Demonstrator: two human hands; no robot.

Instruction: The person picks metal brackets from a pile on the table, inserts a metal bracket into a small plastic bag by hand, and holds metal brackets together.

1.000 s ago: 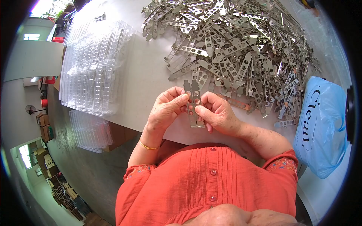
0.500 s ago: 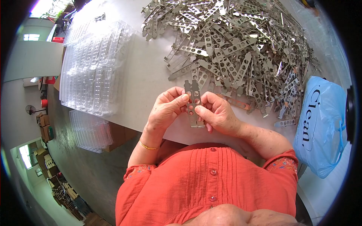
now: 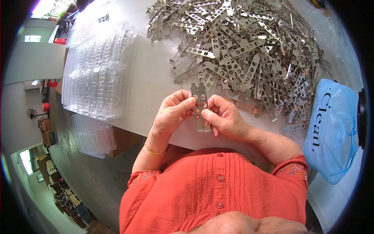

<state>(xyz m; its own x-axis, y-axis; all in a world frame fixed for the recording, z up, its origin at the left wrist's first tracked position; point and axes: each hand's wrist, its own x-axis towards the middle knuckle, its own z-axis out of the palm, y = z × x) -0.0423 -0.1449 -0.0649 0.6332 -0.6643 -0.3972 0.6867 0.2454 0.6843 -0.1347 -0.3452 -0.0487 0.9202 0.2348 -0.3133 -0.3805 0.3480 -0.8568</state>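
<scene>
Two thin metal brackets with round holes stand side by side between my hands, close to the table's near edge. My left hand (image 3: 173,110) pinches the left bracket (image 3: 194,91) between thumb and fingers. The right bracket (image 3: 201,92) is in the closed thumb and fingers of my right hand (image 3: 227,120). Their long edges lie almost together, and both have a short bent foot at the lower end. Fingers cover parts of the middle. Just beyond my hands spreads a large heap of similar metal brackets (image 3: 243,48).
Clear plastic trays (image 3: 95,74) are stacked on the left of the white table (image 3: 150,74). Below them, more clear trays (image 3: 93,134) sit by a cardboard box (image 3: 126,142). A blue plastic bag (image 3: 331,132) lies at the right edge.
</scene>
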